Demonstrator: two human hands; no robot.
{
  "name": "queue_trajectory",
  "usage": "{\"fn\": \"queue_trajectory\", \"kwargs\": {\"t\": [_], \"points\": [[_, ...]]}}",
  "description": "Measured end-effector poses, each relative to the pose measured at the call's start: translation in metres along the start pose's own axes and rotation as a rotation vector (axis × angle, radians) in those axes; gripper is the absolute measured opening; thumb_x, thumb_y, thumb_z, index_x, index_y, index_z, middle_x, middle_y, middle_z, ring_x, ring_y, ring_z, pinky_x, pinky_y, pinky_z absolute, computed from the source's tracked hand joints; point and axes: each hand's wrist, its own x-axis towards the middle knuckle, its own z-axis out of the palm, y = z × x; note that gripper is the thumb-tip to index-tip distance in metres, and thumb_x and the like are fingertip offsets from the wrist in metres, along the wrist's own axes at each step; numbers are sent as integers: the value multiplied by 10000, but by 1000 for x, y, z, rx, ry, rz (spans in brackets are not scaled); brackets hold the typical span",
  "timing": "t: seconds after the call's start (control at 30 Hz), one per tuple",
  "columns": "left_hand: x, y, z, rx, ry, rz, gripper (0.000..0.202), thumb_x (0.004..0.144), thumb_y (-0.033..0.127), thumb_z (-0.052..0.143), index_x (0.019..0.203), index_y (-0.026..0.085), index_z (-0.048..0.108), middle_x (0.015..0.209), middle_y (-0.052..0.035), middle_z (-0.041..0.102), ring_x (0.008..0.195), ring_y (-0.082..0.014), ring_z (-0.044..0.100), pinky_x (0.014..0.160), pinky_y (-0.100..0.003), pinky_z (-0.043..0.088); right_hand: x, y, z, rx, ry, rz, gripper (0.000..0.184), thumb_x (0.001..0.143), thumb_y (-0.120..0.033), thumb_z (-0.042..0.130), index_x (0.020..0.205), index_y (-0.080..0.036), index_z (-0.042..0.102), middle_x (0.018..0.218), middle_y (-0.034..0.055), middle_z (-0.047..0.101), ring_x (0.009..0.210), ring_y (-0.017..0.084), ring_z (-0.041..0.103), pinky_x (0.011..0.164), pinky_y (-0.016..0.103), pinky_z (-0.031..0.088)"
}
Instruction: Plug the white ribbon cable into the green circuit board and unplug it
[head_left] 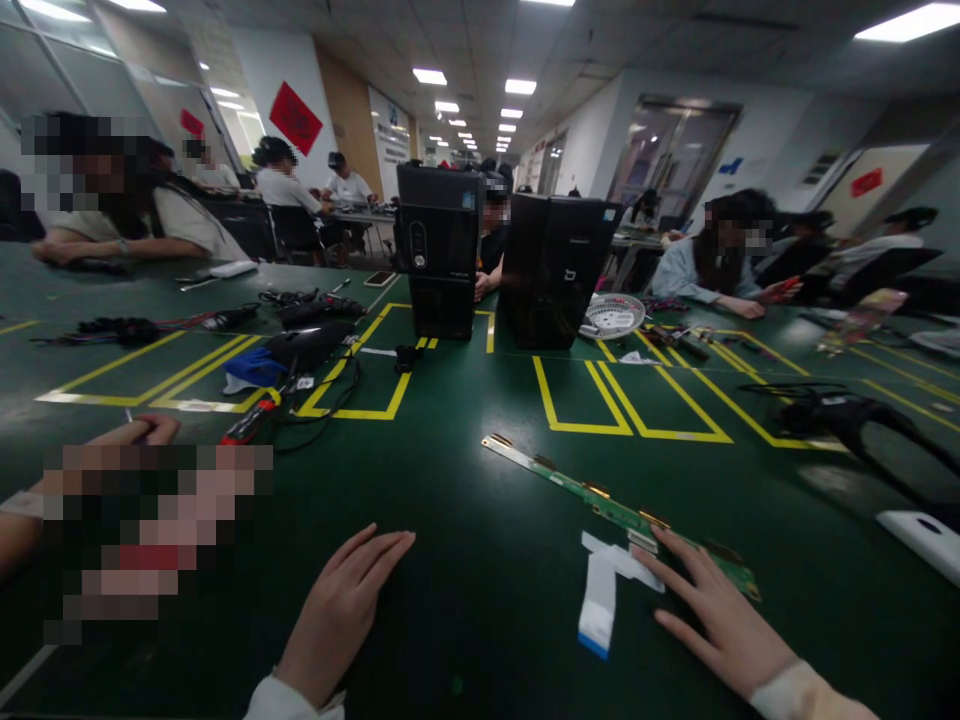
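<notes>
My left hand (341, 605) rests on the green table with its fingers stretched out and holds nothing. My right hand (712, 610) is spread open, its fingertips over the near edge of a long, thin green circuit board (619, 515). The board lies slantwise on the table, with gold-coloured strips along its far edge. A white flat ribbon cable (600, 590) with a blue end lies folded in front of the board, close to my right index finger. My right hand covers part of the board; whether it presses on it I cannot tell.
Two black computer towers (442, 260) (555, 270) stand at the back. A co-worker's hand (142, 440) is at the left, near a red-and-black screwdriver (251, 422). Dark cables (124, 328) lie back left, a round white part (615, 315) back right. Yellow tape (360, 413) marks the table.
</notes>
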Motion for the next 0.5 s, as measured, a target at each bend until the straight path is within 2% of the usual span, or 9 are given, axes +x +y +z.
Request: {"fn": "queue_trajectory", "kwargs": {"t": [0.13,0.3,0.4,0.5], "points": [[-2,-1,3,-6,-32,-7,531,839,44,338,1302,259,484,1193,-40,619,1021,-195,615,891,-368,521,-43,33,-2,-14,40,157,589,840,-553,458,1386,-342,396,1453,89,346,1261,334,420,980,553,408],[-3,-1,2,-53,-27,-20,504,853,66,342,1307,242,472,1188,-59,607,943,-178,642,831,-302,538,-84,74,3,2,113,372,624,828,-622,363,1310,-257,522,1363,135,455,1199,341,484,944,520,453],[-2,0,0,-56,-13,-36,506,851,66,326,1303,240,472,1167,-66,598,868,-156,656,747,-249,551,-97,93,8,-19,130,537,696,838,-616,245,1297,-182,536,1305,186,492,1201,336,483,934,513,453],[-3,0,0,-8,5,-39,509,846,59,310,1290,238,483,1117,-64,602,770,-131,658,663,-212,545,-100,109,8,-65,95,678,666,862,-527,188,1300,-162,532,1278,202,510,1205,311,483,915,484,461]]}}
